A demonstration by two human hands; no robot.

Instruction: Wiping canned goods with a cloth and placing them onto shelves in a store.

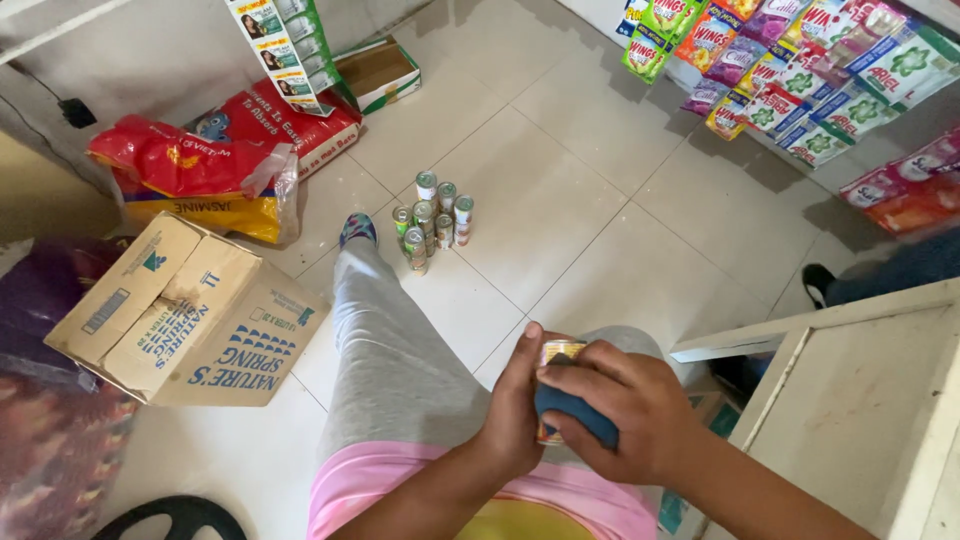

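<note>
The left hand (515,405) grips a small tin can (556,353) over the knee, and the right hand (625,405) presses a dark blue cloth (572,412) on it. At 11 o'clock, a cluster of cans (432,218) stands on the floor (560,200) (wiped or not, I cannot tell).

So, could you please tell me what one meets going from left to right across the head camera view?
Cardboard box → red and yellow sack → cluster of small cans → can held in left hand and right hand → white cabinet.
</note>
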